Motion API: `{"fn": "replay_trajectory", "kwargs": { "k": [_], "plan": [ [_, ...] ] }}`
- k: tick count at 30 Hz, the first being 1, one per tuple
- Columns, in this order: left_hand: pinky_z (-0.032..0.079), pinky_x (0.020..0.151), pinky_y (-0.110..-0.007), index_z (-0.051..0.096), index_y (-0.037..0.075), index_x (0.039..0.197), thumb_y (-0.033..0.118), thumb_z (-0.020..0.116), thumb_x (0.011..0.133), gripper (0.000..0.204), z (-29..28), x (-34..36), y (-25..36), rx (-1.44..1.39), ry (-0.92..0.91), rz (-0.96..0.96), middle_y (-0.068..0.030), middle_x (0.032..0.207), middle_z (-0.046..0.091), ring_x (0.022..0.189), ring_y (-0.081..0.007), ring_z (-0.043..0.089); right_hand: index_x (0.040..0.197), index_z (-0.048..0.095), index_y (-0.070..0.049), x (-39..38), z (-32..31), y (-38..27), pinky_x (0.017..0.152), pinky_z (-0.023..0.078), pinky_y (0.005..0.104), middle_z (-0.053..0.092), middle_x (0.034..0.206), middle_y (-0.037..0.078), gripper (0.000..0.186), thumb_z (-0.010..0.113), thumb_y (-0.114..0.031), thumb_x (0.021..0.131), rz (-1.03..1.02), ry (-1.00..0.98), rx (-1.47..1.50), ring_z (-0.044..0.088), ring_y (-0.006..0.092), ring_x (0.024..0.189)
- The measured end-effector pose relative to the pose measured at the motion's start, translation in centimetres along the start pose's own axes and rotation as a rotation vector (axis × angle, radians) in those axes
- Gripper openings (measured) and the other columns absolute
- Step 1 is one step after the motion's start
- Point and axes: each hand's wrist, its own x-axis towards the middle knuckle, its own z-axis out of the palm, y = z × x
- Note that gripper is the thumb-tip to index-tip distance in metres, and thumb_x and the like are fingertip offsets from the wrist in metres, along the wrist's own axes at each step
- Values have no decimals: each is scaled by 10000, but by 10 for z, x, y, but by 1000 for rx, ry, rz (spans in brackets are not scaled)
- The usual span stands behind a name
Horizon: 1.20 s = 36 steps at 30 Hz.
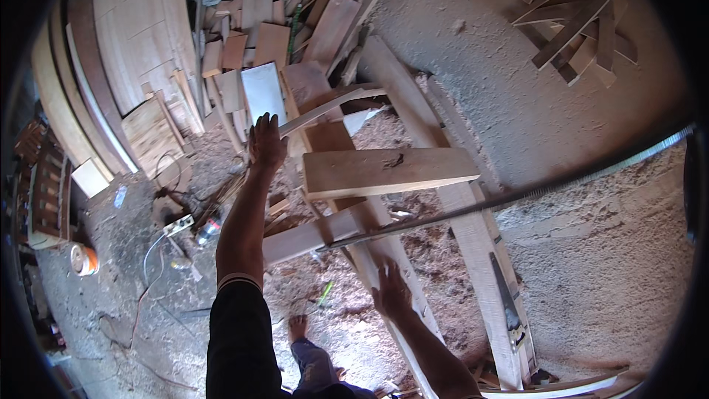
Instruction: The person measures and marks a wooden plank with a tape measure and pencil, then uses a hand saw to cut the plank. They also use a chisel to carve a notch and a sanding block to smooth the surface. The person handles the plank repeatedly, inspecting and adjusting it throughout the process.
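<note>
Wooden curved strip (pixel 332 108) ran beyond the thick board (pixel 391 172), one end beside the left hand (pixel 266 146); whether its fingers gripped, I could not tell. The right hand (pixel 393 295), fingers spread, was near a long beam (pixel 367 255).

Left arm (pixel 242 240): reaching pretty much straight up the view, way further out than the other one, bare past a dark sleeve (pixel 240 343) with a thin pale trim
Left hand (pixel 267 146): back of it facing up, fingers pointing away from the body, can't really see how tight they're curled
Right forearm (pixel 437 351): bare, slants up and left from the bottom edge
Right hand (pixel 393 294): lower and closer in, fingers kinda spread, bit blurry
Leg (pixel 314 364): greyish trousers, foot (pixel 298 326) looks bare, toes forward
</note>
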Motion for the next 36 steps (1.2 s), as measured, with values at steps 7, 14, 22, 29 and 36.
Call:
{"fn": "replay_trajectory", "kwargs": {
  "k": [7, 14, 22, 29, 36],
  "plan": [
    [333, 1148, -527, 509, 89, 1372, 283, 722, 876, 574, 57, 31, 14, 122, -332, -88, -153, 1315, 581, 1237, -333, 561, 1415, 331, 126, 3, -11, -11, 1109, 384, 576, 310, 1457, 413, 740, 683, -129, 817, 24, -44, 36, 348, 600, 1342],
    [511, 876, -522, 618, 37, 1109, 238, 571, 942, 265, 61, 1, 3, -343, -290, -265, -252, 1123, 654, 1064, -430, 628, 1449, 303, 113, 3, -5, -2, 1114, 381, 566, 289, 1479, 408, 772, 655, -143, 811, 132, -236, 59, 331, 582, 1364],
    [461, 791, -539, 544, 22, 1189, 169, 532, 936, 293, -70, -159, -33, -597, -65, -381, -263, 969, 633, 929, -475, 622, 1475, 309, 69, -5, 10, 19, 1131, 382, 529, 283, 1529, 345, 829, 657, -153, 757, -60, -38, -64, 307, 513, 1418],
    [487, 788, -457, 556, 27, 1258, 342, 554, 998, 408, -156, -336, -20, -677, 61, -373, -242, 1027, 650, 895, -392, 632, 1526, 357, -74, -10, -21, 56, 1122, 416, 417, 549, 1416, 229, 694, 649, -265, 926, 143, -197, 349, 539, 346, 1316],
    [473, 768, -525, 579, 17, 1151, 198, 581, 969, 257, -206, -568, 23, -389, -66, -117, -251, 1024, 633, 912, -469, 607, 1471, 449, -51, -226, -8, 139, 1083, 446, 428, 558, 1405, 232, 609, 651, -209, 918, 183, 210, 480, 570, 346, 1284]
  ]
}}
